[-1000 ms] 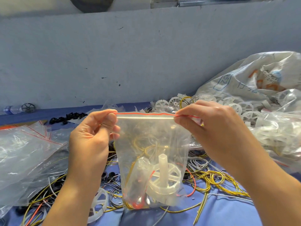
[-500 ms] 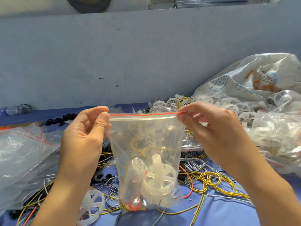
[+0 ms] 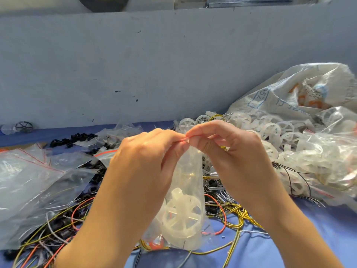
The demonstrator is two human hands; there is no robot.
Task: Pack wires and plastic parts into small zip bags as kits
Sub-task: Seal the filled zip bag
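Now the small zip bag [image 3: 190, 171] hangs between my two hands over the middle of the desk [image 3: 299, 244]. My left hand [image 3: 143, 163] and right hand [image 3: 237, 155] meet at its top. Both have curled fingers, and each pinches the red seal strip [image 3: 181, 138] between thumb and fingertips, so the mouth is bunched narrow. The rest of the bag drops below my knuckles, and I cannot tell whether its bottom touches the desk.

Inside it a white spoked wheel [image 3: 181, 219] with a stub at its hub fills the lower half. A yellow wire coil [image 3: 188, 174] shows faintly above it, and something red [image 3: 154, 244] sits in the bottom left corner.

At the desk's far right corner a big printed woven sack [image 3: 286, 97] slumps against the grey wall. A clear bag of white parts [image 3: 318, 157] lies in front of it. Slack clear zip bags [image 3: 32, 182] cover the left side. Loose wires [image 3: 234, 211], yellow, red, grey and black, tangle under and around the hanging bag, reaching toward the near edge. Loose white wheels [image 3: 270, 130] pile behind my right hand, and black rings [image 3: 81, 137] lie along the far edge to the left. My wrists hide the wires directly below them.
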